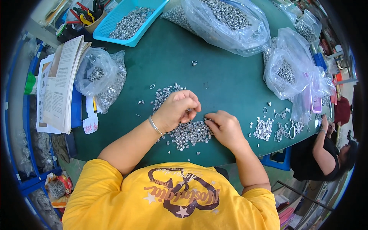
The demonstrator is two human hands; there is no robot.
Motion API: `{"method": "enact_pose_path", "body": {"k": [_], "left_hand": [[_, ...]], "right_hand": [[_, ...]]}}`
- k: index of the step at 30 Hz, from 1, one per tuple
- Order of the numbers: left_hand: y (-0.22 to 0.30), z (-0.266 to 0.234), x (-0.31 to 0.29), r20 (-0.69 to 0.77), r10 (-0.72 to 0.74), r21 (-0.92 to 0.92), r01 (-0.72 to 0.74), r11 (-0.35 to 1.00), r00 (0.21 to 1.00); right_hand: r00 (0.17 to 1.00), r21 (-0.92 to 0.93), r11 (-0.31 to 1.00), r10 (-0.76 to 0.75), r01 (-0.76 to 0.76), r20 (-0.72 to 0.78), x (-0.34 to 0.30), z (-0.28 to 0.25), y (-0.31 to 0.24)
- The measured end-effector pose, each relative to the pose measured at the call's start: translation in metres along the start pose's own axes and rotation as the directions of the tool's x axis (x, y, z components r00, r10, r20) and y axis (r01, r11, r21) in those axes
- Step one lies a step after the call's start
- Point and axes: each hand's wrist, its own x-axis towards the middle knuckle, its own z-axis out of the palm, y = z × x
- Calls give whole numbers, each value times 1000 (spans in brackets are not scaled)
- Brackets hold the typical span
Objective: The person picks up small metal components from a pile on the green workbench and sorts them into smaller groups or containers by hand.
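A heap of small silver-coloured metal pieces (189, 135) lies on the green table in front of me. My left hand (177, 109), with a bangle at its wrist, is closed over the upper part of this heap, fingers curled inward; whatever they hold is hidden. At the heap's right edge, my right hand (224, 128) has thumb and forefinger drawn together, and a grey bit at their tips is too small to name. A second cluster of similar pieces (163, 94) sits just beyond my left hand. Farther off lies a single small ring (194, 63).
A blue basket (101, 32) of metal pieces and a large clear bag (245, 36) stand at the back. Bags (86, 78) and papers (61, 84) line the left. On the right are another bag (285, 73), small piles (263, 128) and a person (320, 157) at work.
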Motion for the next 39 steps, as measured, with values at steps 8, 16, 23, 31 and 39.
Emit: {"method": "enact_pose_path", "body": {"k": [8, 16, 23, 31, 39], "left_hand": [[-28, 4, -5, 349, 366, 937, -323, -130, 863], [-21, 0, -7, 222, 409, 940, -305, 151, 885], [-10, -4, -16, -27, 279, 844, -127, 521, 960], [-31, 3, -7, 348, 311, 935, -302, -187, 884], [-23, -3, -11, 340, 318, 936, -352, -19, 885]], "right_hand": [[977, 639, 740, 189, -209, 100, 1, -1, 12], [996, 225, 974, 5, -25, 89, 1, -4, 1], [994, 343, 935, 61, -87, 85, -1, 0, 1], [999, 149, 988, -37, 37, 0, -8, -4, 6], [946, 565, 759, 259, -324, 194, -9, -7, 4]]}}
